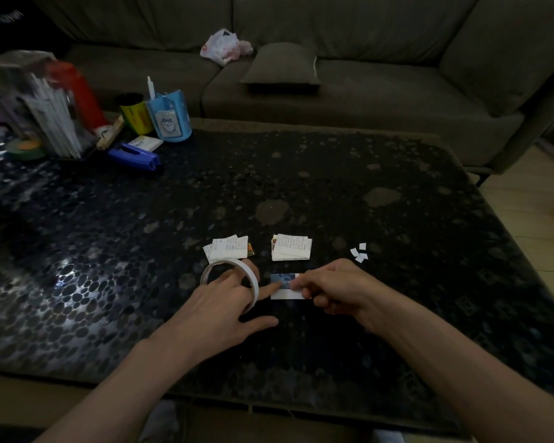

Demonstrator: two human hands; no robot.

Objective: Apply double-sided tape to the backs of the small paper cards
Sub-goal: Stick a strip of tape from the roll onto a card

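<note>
The card [285,295] in work lies on the dark table [333,193], just near of the two paper stacks and between the hands. The left hand [218,302] is spread with straight fingers, the tape roll [229,276] looped loosely over them, and its forefinger reaches right to press down the card's left part. The right hand [330,289] is curled, thumb and forefinger pinching at the card's right edge.

To do this step well, the forefinger should bear down firmly so the card cannot slide. The strip should go on flat and be rubbed from left to right, and the roll (free to swing on the fingers) should be kept from dragging across the card.

The card's right end is under the right fingers. They probably grip the card itself, though a loose tape end there would look the same. In this dim light the white band along the card's near edge cannot be told as tape or bare margin. The print on the left stack [226,247] and right stack [291,247] is too small to read.
</note>
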